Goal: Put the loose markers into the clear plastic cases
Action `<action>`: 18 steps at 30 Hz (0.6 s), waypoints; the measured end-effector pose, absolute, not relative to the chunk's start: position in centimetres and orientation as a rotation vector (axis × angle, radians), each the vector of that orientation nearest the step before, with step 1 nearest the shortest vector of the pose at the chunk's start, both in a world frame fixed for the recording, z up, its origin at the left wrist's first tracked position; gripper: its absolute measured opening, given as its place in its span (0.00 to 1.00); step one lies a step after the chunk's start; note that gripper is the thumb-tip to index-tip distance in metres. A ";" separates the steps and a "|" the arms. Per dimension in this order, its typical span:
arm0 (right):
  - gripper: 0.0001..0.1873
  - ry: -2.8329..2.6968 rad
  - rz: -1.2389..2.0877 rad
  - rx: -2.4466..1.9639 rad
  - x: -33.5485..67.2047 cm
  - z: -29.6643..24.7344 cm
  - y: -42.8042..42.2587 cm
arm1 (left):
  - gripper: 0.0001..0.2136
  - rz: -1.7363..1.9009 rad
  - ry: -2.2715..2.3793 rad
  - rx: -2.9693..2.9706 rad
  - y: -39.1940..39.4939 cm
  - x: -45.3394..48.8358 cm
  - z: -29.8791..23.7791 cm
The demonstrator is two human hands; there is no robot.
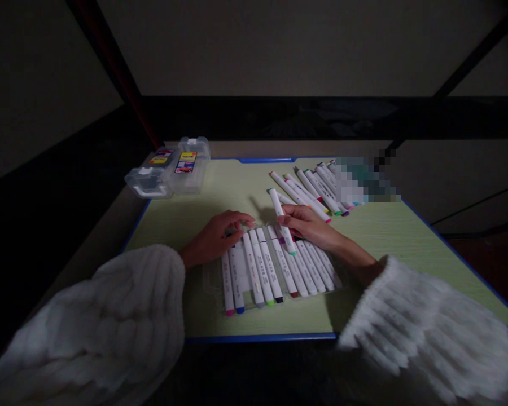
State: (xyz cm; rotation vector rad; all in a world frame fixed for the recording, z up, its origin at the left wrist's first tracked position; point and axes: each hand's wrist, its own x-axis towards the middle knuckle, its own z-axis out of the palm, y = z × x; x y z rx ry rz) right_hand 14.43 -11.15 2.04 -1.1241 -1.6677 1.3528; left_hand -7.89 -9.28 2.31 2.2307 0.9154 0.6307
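A clear plastic tray (210, 280) lies near the front of a pale green tabletop (220, 197), with several white markers (258, 270) laid side by side in it, coloured caps toward me. My left hand (214, 237) rests fingers-down on the far ends of the leftmost markers, fingers curved and slightly apart. My right hand (311, 225) pinches one white marker with a teal cap (283, 225), held tilted above the row. Both arms wear thick white knitted sleeves.
A loose pile of several more white markers (309, 192) lies at the back right beside a blurred patch (362, 180). A clear plastic box with its lid (169, 169) stands at the back left. The tabletop has a blue rim (258, 337); darkness surrounds it.
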 end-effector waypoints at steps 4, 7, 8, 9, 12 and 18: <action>0.14 -1.671 1.354 -1.116 14.4 2.1 -11.2 | 0.09 0.717 0.918 2.293 -8.7 -8.3 2.3; 0.13 -1.672 1.360 -1.106 14.5 2.1 -11.2 | 0.06 0.674 0.918 2.340 -8.4 -8.4 2.4; 0.14 -1.671 1.361 -1.106 14.5 2.1 -11.2 | 0.06 0.648 0.923 2.358 -8.4 -8.4 2.4; 0.14 -1.671 1.364 -1.107 14.5 2.1 -11.2 | 0.06 0.624 0.931 2.377 -8.4 -8.4 2.4; 0.14 -1.667 1.370 -1.114 14.5 2.1 -11.2 | 0.07 0.552 0.952 2.420 -8.5 -8.4 2.2; 0.14 -1.650 1.378 -1.115 14.4 2.0 -11.1 | 0.10 0.493 0.989 2.414 -8.6 -8.2 1.9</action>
